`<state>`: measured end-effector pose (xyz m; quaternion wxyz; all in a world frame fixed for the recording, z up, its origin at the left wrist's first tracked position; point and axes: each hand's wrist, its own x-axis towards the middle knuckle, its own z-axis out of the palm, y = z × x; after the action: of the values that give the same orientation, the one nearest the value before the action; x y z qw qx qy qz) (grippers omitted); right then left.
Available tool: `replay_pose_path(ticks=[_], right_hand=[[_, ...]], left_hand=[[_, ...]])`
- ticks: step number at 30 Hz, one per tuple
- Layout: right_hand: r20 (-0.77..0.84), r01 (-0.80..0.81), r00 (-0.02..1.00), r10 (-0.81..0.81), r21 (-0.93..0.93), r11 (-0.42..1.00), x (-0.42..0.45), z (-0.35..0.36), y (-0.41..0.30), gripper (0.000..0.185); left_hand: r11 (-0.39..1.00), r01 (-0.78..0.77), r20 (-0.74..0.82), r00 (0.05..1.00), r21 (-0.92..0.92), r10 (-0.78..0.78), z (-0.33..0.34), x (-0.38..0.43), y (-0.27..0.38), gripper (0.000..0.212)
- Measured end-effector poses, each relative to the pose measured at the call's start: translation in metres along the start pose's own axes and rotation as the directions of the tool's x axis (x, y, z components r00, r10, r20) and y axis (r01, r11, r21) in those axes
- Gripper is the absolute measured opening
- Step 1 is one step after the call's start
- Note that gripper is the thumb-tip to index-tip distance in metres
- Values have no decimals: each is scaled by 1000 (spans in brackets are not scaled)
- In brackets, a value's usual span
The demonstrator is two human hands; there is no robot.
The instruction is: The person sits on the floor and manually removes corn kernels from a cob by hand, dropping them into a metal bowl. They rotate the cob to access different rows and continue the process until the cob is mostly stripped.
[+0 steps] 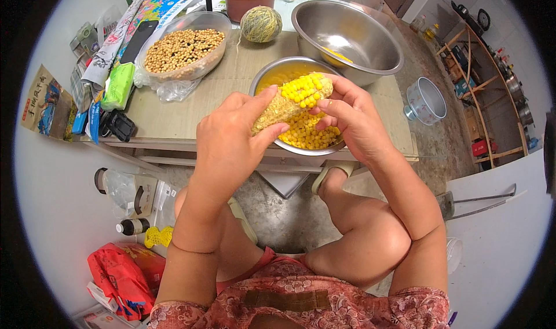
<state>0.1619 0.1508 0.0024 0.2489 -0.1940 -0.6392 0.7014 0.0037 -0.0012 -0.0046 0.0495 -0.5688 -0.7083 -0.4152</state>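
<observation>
A partly shelled corn cob (273, 112) is held slantwise over a steel bowl (278, 64). My left hand (234, 129) grips its bare lower end, thumb and fingers along the sides. Yellow kernels (304, 90) still cover a patch toward the upper right end. At that end my right hand (347, 112) has its fingers around the tip, with the thumb against the kernels' edge. Loose corn kernels (310, 131) lie in the bowl beneath. Behind it to the right stands a larger steel basin (369, 38), with something yellow (336, 54) inside that I cannot make out fully.
A clear plastic tub of soybeans (182, 51) stands on the table's left, beside a phone (139, 41) and a green tissue pack (118, 85). A netted melon (261, 24) and a brown pot (249, 3) sit farther back. A bucket (426, 101) is on the floor at right.
</observation>
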Motion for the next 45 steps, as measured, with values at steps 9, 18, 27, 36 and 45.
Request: replay_pose_path(ticks=[9,18,27,36,45], right_hand=[[-8,3,1000,-2,30,1000,0,-3,3,50],[24,32,999,-32,-13,999,2,-6,6,46],[51,-28,998,25,56,998,1,-1,-1,43],[51,-7,999,5,27,1000,2,-4,3,53],[13,-5,1000,5,-4,1000,-1,0,-1,50]], left_hand=[[999,-27,24,999,-17,28,2,0,-2,51],[987,-13,25,1000,-158,17,2,3,-8,53],[993,-10,12,1000,-117,12,1,3,-7,53],[995,5,20,1000,-96,-3,2,3,-7,52],[1000,-5,21,1000,13,5,2,-2,-1,46]])
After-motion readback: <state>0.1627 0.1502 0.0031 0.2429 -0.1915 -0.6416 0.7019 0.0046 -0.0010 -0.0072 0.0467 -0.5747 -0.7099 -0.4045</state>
